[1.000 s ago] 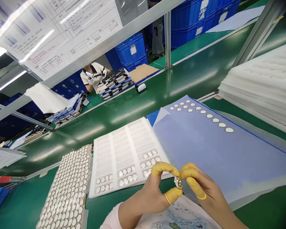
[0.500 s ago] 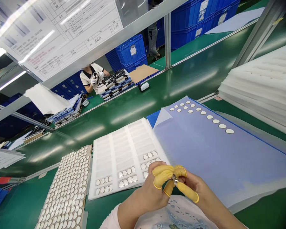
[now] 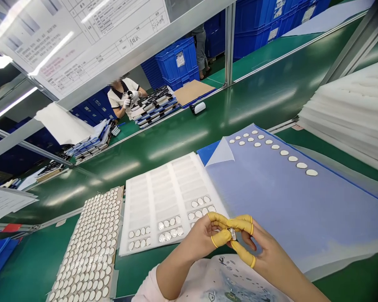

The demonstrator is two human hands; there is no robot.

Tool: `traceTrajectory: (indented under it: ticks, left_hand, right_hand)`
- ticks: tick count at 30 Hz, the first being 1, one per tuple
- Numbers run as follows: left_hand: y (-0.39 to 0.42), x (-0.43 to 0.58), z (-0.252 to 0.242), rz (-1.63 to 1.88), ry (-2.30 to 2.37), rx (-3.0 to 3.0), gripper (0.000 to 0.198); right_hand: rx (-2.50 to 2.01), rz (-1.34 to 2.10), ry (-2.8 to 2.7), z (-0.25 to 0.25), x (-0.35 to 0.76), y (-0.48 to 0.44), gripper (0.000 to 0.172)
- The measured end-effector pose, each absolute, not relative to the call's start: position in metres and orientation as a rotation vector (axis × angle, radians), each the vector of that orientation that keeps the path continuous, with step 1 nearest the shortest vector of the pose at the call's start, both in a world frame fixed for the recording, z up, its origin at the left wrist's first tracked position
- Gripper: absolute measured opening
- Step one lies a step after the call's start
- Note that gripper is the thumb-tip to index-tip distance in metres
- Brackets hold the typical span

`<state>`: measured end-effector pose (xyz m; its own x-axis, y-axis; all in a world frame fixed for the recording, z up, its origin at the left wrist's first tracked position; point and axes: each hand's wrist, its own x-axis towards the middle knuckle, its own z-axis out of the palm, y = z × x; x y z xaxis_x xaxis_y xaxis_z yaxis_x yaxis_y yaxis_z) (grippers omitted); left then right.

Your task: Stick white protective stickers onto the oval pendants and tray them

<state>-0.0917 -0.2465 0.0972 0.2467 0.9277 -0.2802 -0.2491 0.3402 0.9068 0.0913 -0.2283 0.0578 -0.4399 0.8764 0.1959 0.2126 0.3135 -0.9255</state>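
Both hands have drawn together since a second ago: the fingertips that then stood a little apart, with a gold-edged ring showing between them, are now bunched tight, and the pair has risen slightly toward the near edge of the white foam tray (image 3: 164, 197). The left hand (image 3: 201, 237) pinches the small metal part (image 3: 232, 233) between its capped thumb and forefinger, and the right hand (image 3: 264, 251) grips the same piece from the other side with its own yellow-capped fingertips. So the part sits in the air between the two hands, above the near edge of the blue sheet (image 3: 296, 201) and just beside the tray's filled pockets, touching neither. By my reading the work is at close fingertip handling of this one piece, which has not been set down. It now shows as a silvery glint and is mostly hidden, so its shape cannot be told. The view has also swung a little, putting the sheet's row of white discs (image 3: 272, 146) farther right. The tray of discs (image 3: 91, 247) on the green counter (image 3: 176, 138) lies as before.
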Motion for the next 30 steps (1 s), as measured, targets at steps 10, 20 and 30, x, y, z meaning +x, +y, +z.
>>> traceTrajectory:
  ticks: [10, 20, 30]
  left_hand:
    - [-0.256, -0.094, 0.089, 1.080, 0.665, 0.655, 0.055]
    - [-0.264, -0.093, 0.085, 1.099, 0.521, 0.606, 0.056]
    - [-0.268, -0.091, 0.084, 1.135, 0.625, 0.593, 0.065]
  right_hand:
    - [-0.814, 1.650, -1.101, 0.083, 0.088, -0.248, 0.022]
    - [-0.492, 1.733, -1.183, 0.081, 0.085, -0.245, 0.024]
    - [-0.572, 1.662, -1.217, 0.075, 0.079, -0.251, 0.024]
